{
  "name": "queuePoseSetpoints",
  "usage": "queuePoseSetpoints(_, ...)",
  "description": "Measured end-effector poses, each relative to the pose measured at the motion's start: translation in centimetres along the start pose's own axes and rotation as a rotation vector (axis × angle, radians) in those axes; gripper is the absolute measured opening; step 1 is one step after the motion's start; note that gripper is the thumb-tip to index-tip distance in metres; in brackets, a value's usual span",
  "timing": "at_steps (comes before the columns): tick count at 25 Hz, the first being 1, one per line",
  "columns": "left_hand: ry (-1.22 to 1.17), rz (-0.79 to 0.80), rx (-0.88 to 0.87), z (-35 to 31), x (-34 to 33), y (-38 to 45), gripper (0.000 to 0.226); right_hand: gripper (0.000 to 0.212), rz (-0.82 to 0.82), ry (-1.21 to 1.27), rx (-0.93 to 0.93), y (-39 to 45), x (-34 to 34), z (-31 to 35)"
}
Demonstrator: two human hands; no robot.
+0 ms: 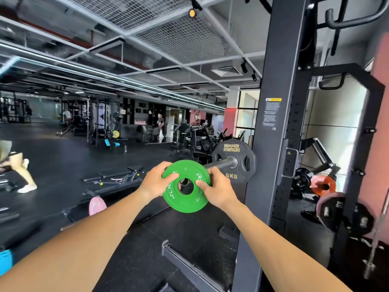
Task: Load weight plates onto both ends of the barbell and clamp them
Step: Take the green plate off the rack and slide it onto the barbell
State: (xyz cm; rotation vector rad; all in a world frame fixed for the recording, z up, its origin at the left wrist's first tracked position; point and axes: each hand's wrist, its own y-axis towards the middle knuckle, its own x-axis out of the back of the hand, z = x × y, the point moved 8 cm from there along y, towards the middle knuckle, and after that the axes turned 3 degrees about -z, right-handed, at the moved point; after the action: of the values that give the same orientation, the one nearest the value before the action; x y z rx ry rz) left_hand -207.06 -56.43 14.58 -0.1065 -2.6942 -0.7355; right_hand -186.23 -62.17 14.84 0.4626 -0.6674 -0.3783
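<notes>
A: Where are the hands?

B: Left hand (156,182) and right hand (219,189) are apart, each clamped on an opposite rim of the green plate (186,186), thumbs lying across its face. The plate is held upright at the tip of the sleeve (221,164); the bar's end shows through its bore.

A: Is it on the sleeve yet?

B: Probably just started. The plate hides the junction, so how far it sits cannot be told.

A: What is done so far?

B: One black plate (233,160) already sits far in on this sleeve, close by the rack upright (280,123). The green plate is well apart from it.

A: And what is left?

B: Slide the green plate in against the black one and clamp it. No clamp is visible. The bar's other end is out of view.

A: Any writing?

B: The black plate reads "HAMMER STRENGTH" and, partly hidden, "5KG". The green plate's white marks and the upright's warning label (271,112) are too small to read.
</notes>
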Motion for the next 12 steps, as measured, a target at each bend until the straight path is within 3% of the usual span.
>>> queuePoseSetpoints(6,-0.097,0.042,0.038,1.6,-0.1,3.0,0.025,0.024,-0.031,-0.007,0.1,2.7,-1.5,-0.3)
queuePoseSetpoints(12,-0.07,0.288,-0.101,2.5,-0.4,6.4,0.015,0.025,0.034,-0.012,0.211,3.7,-1.8,-0.1)
